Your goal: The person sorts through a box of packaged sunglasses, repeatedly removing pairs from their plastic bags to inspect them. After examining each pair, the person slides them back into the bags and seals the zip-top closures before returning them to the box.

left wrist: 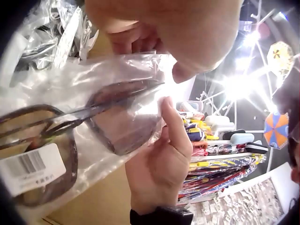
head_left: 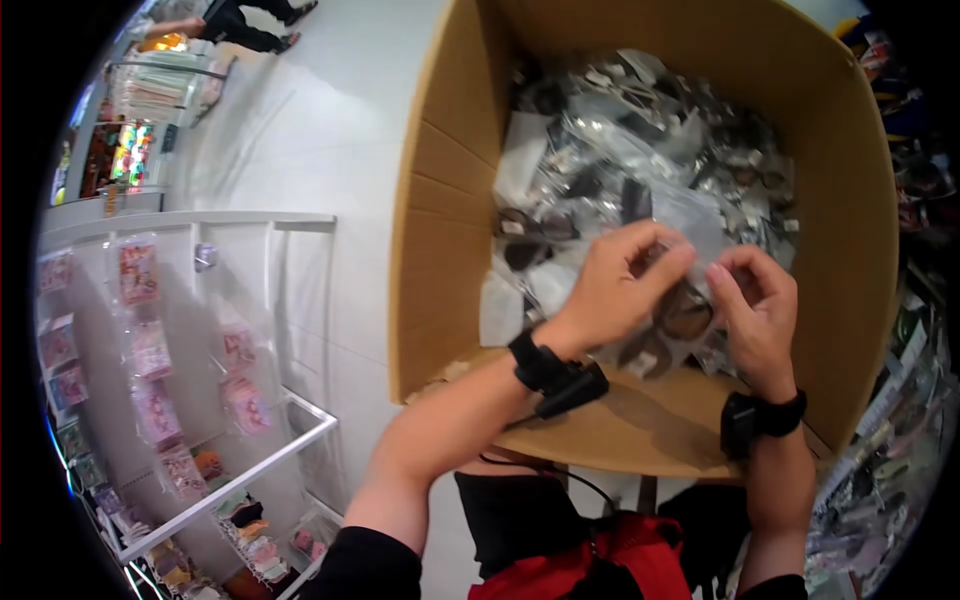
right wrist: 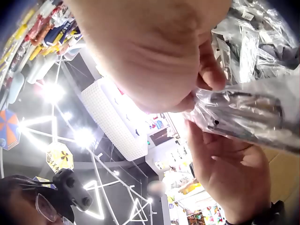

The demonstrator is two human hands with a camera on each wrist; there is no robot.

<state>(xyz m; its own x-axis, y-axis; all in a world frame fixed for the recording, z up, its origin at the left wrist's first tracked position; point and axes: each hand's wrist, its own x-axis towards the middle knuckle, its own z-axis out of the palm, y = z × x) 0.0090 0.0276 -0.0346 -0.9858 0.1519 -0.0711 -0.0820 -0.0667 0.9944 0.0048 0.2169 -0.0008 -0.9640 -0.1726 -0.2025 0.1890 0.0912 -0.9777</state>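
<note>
Both hands are over a big cardboard box (head_left: 430,200) full of bagged sunglasses (head_left: 620,130). Between them hangs one clear plastic bag (left wrist: 82,70) with dark-framed, brown-tinted sunglasses (left wrist: 124,117) and a white barcode label (left wrist: 33,168). The left hand (head_left: 620,285) pinches the bag's upper edge between thumb and fingers. Close beside it, the right hand (head_left: 762,315) pinches the same edge, the two thumbs nearly meeting. In the right wrist view the bag (right wrist: 253,115) is seen side-on, gathered at the fingertips.
A white metal rack (head_left: 230,480) with small pink packets (head_left: 158,410) stands at the left. More packaged goods (head_left: 880,500) line the right side. Another person's legs (head_left: 245,25) show at the top left, on the pale tiled floor (head_left: 350,130).
</note>
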